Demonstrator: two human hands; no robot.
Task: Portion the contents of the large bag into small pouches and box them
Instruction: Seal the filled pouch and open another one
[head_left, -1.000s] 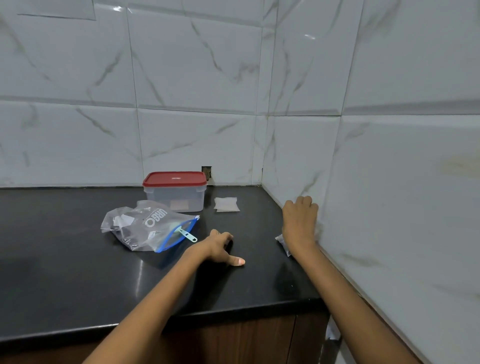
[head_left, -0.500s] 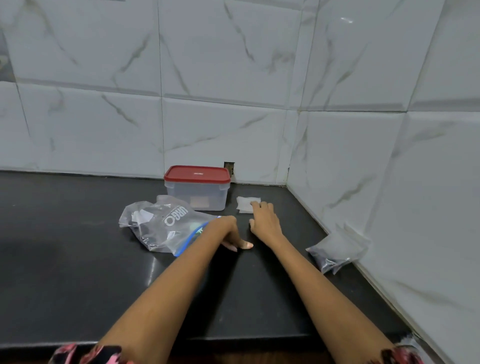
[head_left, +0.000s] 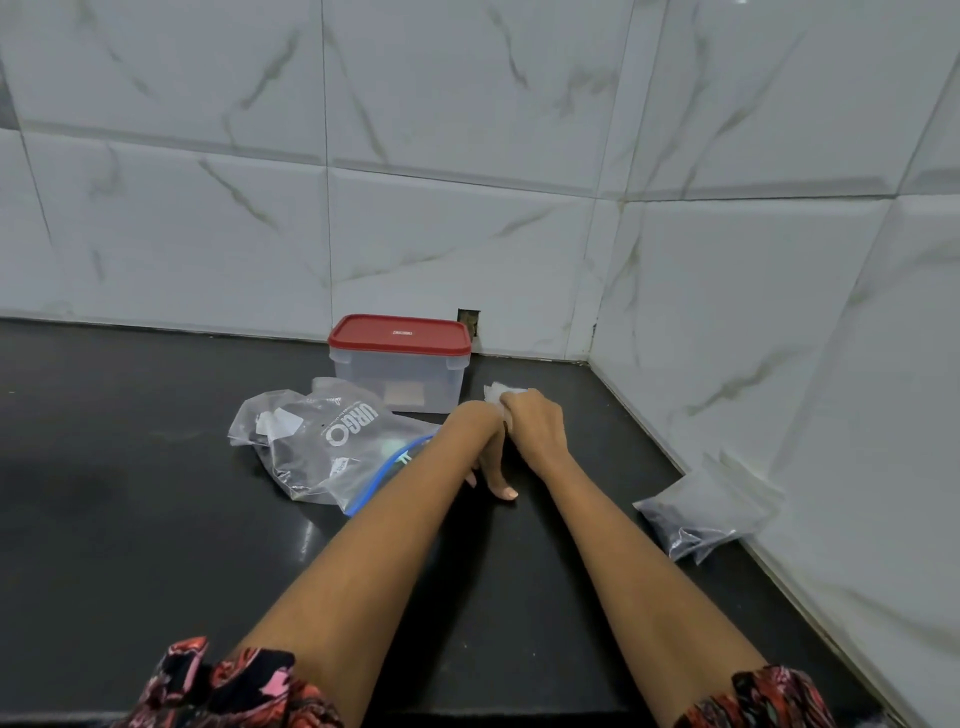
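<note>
While the right hand (head_left: 535, 428) curls its fingers around a small white pouch (head_left: 497, 393) just right of the red-lidded container (head_left: 399, 362), the left hand (head_left: 488, 457) rests on the black counter (head_left: 130, 519), fingers loosely extended, beside the large zip bag (head_left: 332, 441). Another filled pouch (head_left: 701, 514) lies against the right wall.

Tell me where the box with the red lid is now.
The box stands at the back of the counter, against the tiled wall, just behind the large bag.
</note>
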